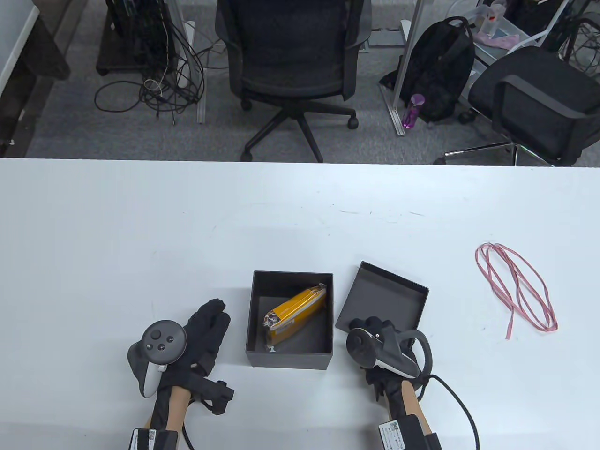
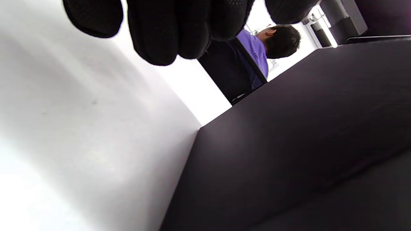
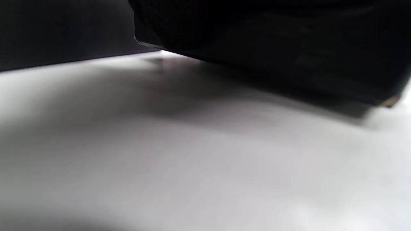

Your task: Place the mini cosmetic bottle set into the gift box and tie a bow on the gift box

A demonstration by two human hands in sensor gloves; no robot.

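A black gift box (image 1: 289,360) stands open near the table's front edge. A yellow-orange foil packet (image 1: 296,313) lies slanted inside it. The box's black lid (image 1: 389,293) lies hollow side up just right of the box. My right hand (image 1: 372,324) grips the lid's near edge with curled fingers. In the right wrist view the lid (image 3: 273,41) hangs slightly tilted above the white table. My left hand (image 1: 216,311) rests on the table left of the box, fingers straight, holding nothing. Its fingertips (image 2: 167,29) hang beside the box wall (image 2: 289,144). A pink ribbon (image 1: 515,290) lies looped at the right.
The white table (image 1: 140,234) ends at a far edge, with office chairs (image 1: 293,61), a backpack (image 1: 440,70) and cables on the floor behind it. A person in a purple shirt (image 2: 257,54) shows far off in the left wrist view.
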